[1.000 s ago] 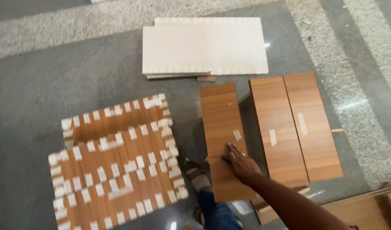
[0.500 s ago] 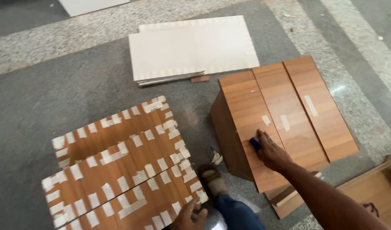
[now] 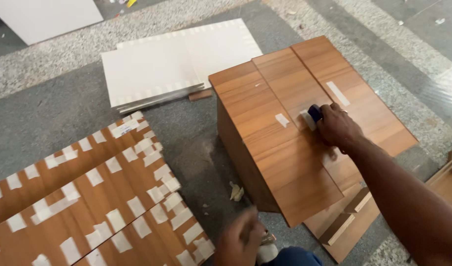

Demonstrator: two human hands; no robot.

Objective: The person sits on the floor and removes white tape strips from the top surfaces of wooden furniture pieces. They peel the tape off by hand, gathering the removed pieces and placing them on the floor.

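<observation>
Leftmost, wood-grain panels dotted with white tape lie flat on the floor. Next, the left hand hangs low and blurred, holding nothing I can make out; whether it is open I cannot tell. Rightward, the right hand is clamped on a small blue tool, pressing it onto the brown board stack, whose long axis runs away from the person, nearer this hand.

Grey speckled stone floor, paler bands; white board top left.
</observation>
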